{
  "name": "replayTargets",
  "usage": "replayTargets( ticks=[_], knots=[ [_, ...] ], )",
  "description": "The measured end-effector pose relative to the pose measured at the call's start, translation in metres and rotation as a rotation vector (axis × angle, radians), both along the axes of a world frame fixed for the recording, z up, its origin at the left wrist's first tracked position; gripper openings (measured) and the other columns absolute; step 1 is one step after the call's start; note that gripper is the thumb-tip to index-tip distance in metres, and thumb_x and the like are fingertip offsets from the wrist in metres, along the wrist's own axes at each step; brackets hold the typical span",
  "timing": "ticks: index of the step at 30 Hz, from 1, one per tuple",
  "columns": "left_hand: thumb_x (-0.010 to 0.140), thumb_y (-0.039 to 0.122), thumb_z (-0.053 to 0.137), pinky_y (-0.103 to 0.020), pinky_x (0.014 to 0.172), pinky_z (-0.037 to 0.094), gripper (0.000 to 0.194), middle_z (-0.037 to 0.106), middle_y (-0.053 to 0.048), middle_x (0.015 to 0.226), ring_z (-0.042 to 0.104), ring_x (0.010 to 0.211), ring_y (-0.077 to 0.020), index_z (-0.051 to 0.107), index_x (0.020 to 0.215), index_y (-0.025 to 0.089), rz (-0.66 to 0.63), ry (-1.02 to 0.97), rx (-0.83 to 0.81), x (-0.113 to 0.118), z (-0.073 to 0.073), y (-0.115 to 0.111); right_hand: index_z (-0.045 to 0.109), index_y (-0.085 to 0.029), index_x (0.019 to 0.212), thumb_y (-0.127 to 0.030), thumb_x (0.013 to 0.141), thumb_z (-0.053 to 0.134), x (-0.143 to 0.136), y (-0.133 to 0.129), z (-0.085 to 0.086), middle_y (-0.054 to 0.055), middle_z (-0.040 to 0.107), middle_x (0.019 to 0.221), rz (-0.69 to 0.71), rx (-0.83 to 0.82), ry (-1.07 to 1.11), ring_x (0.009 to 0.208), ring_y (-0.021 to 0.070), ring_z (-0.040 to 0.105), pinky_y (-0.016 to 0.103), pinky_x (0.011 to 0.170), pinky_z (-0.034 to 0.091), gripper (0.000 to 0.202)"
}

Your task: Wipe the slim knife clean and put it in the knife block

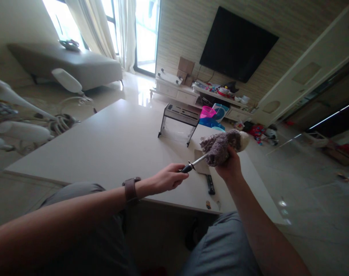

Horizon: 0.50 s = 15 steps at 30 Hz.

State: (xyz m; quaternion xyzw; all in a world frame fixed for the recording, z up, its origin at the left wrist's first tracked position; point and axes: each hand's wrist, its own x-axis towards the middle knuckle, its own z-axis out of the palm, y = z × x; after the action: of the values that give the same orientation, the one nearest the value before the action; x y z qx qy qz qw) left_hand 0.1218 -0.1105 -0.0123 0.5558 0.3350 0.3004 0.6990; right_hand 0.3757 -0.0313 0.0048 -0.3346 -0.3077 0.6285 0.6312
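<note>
My left hand is closed around the black handle of a honing steel, a slim metal rod with a small guard. The far part of the rod goes into a fuzzy brown and cream cloth, so its tip is hidden. Bunched over the rod, the cloth is gripped by my right hand. Below both hands a cleaver lies flat on the white table, its black handle toward me. Beyond them stands a knife rack with a slotted top and clear sides.
Two small items, one a yellowish and dark piece, lie by the table's near edge. White equipment with coiled cables stands at left. A pink basket and a cluttered low cabinet are beyond the table.
</note>
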Motion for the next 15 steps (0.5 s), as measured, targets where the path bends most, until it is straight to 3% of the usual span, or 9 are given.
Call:
replayTargets(
  ticks=[3, 8, 15],
  knots=[
    [0.085, 0.041, 0.065, -0.021, 0.04, 0.027, 0.025, 0.045, 0.009, 0.051, 0.035, 0.039, -0.0075, 0.049, 0.083, 0.021, 0.019, -0.072, -0.035, 0.004, 0.003, 0.0, 0.075, -0.022, 0.103, -0.029, 0.075, 0.081, -0.024, -0.014, -0.005, 0.003, 0.083, 0.103, 0.079, -0.09, -0.036, 0.096, 0.0248, 0.079, 0.046, 0.099, 0.065, 0.03],
    [0.083, 0.041, 0.066, -0.02, 0.038, 0.03, 0.026, 0.052, 0.005, 0.053, 0.041, 0.038, -0.0078, 0.053, 0.082, 0.018, 0.069, -0.113, -0.057, 0.006, 0.005, -0.001, 0.073, -0.02, 0.097, -0.03, 0.07, 0.087, -0.058, -0.036, -0.015, 0.005, 0.081, 0.089, 0.225, -0.148, -0.073, 0.093, 0.0291, 0.079, 0.046, 0.093, 0.067, 0.032],
    [0.079, 0.04, 0.07, -0.019, 0.037, 0.024, 0.028, 0.042, 0.009, 0.05, 0.033, 0.038, -0.006, 0.051, 0.08, 0.019, 0.066, -0.087, -0.091, 0.004, -0.001, 0.003, 0.071, -0.02, 0.096, -0.022, 0.063, 0.09, -0.062, -0.035, -0.021, 0.003, 0.082, 0.09, 0.115, -0.079, -0.112, 0.088, 0.0259, 0.08, 0.043, 0.089, 0.068, 0.038]
  ],
)
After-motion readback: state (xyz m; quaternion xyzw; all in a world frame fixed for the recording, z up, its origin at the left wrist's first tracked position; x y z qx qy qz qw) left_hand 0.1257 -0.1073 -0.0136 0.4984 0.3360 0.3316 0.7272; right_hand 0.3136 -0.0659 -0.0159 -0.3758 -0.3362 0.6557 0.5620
